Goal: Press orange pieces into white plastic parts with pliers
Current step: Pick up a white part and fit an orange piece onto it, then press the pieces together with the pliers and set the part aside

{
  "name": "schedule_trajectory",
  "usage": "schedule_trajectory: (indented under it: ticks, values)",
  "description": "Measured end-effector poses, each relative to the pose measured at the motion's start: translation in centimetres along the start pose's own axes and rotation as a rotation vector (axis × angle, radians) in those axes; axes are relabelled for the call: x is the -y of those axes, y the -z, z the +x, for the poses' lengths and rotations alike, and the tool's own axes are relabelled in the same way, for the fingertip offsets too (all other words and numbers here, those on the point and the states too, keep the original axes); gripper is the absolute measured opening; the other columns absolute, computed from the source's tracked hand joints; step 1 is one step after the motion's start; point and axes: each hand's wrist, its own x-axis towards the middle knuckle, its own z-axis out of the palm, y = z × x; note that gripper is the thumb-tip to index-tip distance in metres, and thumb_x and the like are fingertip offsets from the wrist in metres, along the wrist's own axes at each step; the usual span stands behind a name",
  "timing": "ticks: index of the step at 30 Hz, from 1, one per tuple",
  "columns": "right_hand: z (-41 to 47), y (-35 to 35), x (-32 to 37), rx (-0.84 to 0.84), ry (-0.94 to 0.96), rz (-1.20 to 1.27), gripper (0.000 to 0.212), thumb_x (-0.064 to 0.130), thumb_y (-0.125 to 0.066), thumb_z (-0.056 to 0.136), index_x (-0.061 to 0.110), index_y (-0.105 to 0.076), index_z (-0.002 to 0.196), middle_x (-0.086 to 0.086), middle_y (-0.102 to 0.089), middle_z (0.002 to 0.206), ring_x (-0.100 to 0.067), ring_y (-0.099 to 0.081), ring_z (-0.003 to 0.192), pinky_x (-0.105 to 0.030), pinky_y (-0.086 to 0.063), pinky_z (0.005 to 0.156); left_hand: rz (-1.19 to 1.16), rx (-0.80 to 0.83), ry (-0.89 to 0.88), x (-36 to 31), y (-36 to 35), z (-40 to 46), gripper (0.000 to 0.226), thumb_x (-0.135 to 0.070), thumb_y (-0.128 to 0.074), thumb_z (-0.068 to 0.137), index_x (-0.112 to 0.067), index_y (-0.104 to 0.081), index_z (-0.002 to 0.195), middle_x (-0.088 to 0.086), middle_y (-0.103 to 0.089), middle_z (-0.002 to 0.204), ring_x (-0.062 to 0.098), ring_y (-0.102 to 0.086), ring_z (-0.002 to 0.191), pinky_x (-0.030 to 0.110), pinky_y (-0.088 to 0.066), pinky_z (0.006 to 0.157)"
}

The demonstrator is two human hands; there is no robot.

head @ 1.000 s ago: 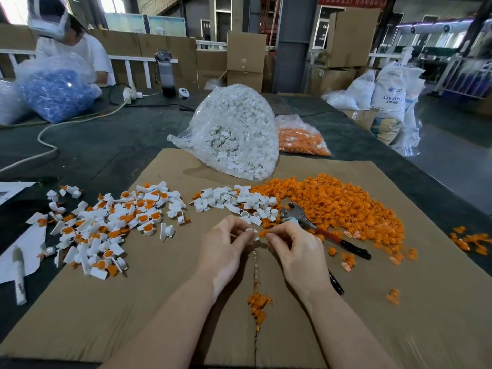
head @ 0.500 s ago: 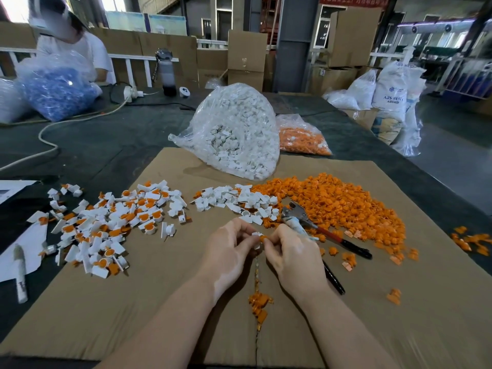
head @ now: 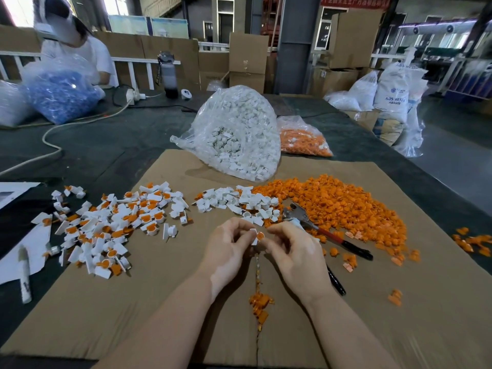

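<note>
over the middle of the cardboard sheet [head: 399,302], both hands met just above the seam. the left hand [head: 229,249] had its fingers curled in, pinching a small white part [head: 253,233] at the fingertips. the right hand [head: 295,251] was curled too, nipping an orange piece [head: 260,236] right up against that white part, the two touching. neither hand was on the pliers [head: 314,225], which lay on the cardboard just behind the right hand, metal head near the white parts, red and black handles running out to the right and partly hidden by the hand.

beyond the hands sat a small heap of loose white parts [head: 234,202], and beside it to the right a wide spread of orange pieces [head: 346,206]. off to the left was a scattered pile of white parts with orange already in them [head: 111,225]. a little cluster of orange bits [head: 259,302] lay on the seam between the forearms. farther back stood a clear bag of white parts [head: 239,134] and, beside it, a bag of orange ones [head: 303,139]. a marker [head: 24,272] lay at the left edge on white paper.
</note>
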Motion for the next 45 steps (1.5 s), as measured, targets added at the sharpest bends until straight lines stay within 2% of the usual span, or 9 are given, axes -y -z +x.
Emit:
schedule_trajectory:
  ticks: [2,5,14,29,31,33,37,40,45]
  values:
    - [0.0,0.1,0.1,0.005,0.036,-0.009,0.023,0.015,-0.071,0.081,0.013,-0.068,0.104,0.008,-0.056,0.077,-0.007,-0.053,0.071,-0.02,-0.045,0.065,0.019,0.011,-0.008,0.1,0.0,0.1,0.011,-0.014,-0.06,0.089,-0.022,-0.061,0.083,0.009,-0.067,0.082,0.022,-0.063,0.079,0.032,-0.049,0.076]
    - [0.0,0.2,0.3,0.038,0.074,-0.013,0.03,0.013,-0.07,0.082,0.017,-0.068,0.111,0.013,-0.053,0.082,0.001,-0.048,0.074,-0.015,-0.042,0.07,0.06,0.015,-0.02,0.2,0.1,0.1,0.012,-0.016,-0.06,0.09,-0.026,-0.061,0.083,0.004,-0.066,0.081,0.016,-0.061,0.079,0.025,-0.045,0.072]
    - [0.2,0.2,0.3,0.049,0.078,-0.049,0.021,0.012,-0.068,0.083,0.018,-0.071,0.102,0.015,-0.052,0.083,0.007,-0.046,0.077,-0.009,-0.037,0.07,0.098,0.025,-0.026,0.1,0.1,-0.1,0.005,-0.02,-0.06,0.09,-0.022,-0.064,0.09,0.001,-0.066,0.081,0.012,-0.061,0.079,0.019,-0.042,0.067]
    - [0.1,0.3,0.3,-0.019,0.063,-0.104,0.02,0.013,-0.073,0.079,0.011,-0.071,0.099,0.005,-0.062,0.085,-0.011,-0.057,0.082,-0.029,-0.048,0.074,0.006,0.018,0.021,-0.2,0.1,0.1,0.005,-0.013,-0.066,0.085,-0.014,-0.062,0.088,0.01,-0.064,0.073,0.01,-0.058,0.063,0.014,-0.044,0.056]
    - [0.0,0.7,0.2,-0.144,0.011,-0.245,0.023,0.016,-0.074,0.079,0.011,-0.07,0.101,0.0,-0.066,0.092,-0.02,-0.059,0.091,-0.037,-0.042,0.081,-0.016,0.011,0.036,-0.2,0.1,0.2,0.005,-0.011,-0.066,0.085,-0.013,-0.062,0.087,0.01,-0.065,0.072,0.004,-0.059,0.06,0.012,-0.045,0.055]
    - [0.2,1.6,0.1,-0.195,-0.189,-0.441,0.031,0.029,-0.064,0.086,0.015,-0.064,0.114,-0.002,-0.064,0.108,-0.024,-0.056,0.105,-0.041,-0.035,0.089,-0.004,0.003,0.044,-0.2,0.1,0.4,0.006,-0.013,-0.067,0.085,-0.012,-0.062,0.088,0.004,-0.062,0.069,0.001,-0.056,0.057,0.01,-0.043,0.054]
    - [0.9,3.8,-0.7,0.185,-0.619,-0.757,0.061,0.065,-0.036,0.087,0.021,-0.045,0.129,-0.002,-0.043,0.136,-0.024,-0.036,0.127,-0.05,-0.022,0.106,0.029,-0.009,0.063,-0.1,0.0,0.7,0.007,-0.018,-0.067,0.085,-0.016,-0.062,0.09,0.005,-0.066,0.076,0.009,-0.059,0.067,0.01,-0.044,0.058]
    - [1.2,4.5,-0.9,0.316,-0.634,-0.807,0.059,0.066,-0.042,0.085,0.023,-0.047,0.125,-0.003,-0.036,0.139,-0.026,-0.032,0.129,-0.057,-0.017,0.107,0.0,-0.017,0.088,-0.3,0.0,0.8,0.007,-0.02,-0.067,0.085,-0.017,-0.062,0.09,0.007,-0.068,0.078,0.012,-0.062,0.069,0.008,-0.044,0.055]
    - [1.1,4.4,-0.5,0.242,-0.579,-0.839,0.046,0.056,-0.047,0.087,0.02,-0.048,0.115,-0.004,-0.038,0.128,-0.024,-0.035,0.121,-0.048,-0.027,0.102,-0.057,-0.028,0.143,-0.5,0.1,0.8,0.008,-0.022,-0.067,0.085,-0.019,-0.062,0.091,0.007,-0.07,0.08,0.017,-0.066,0.074,0.021,-0.048,0.064]
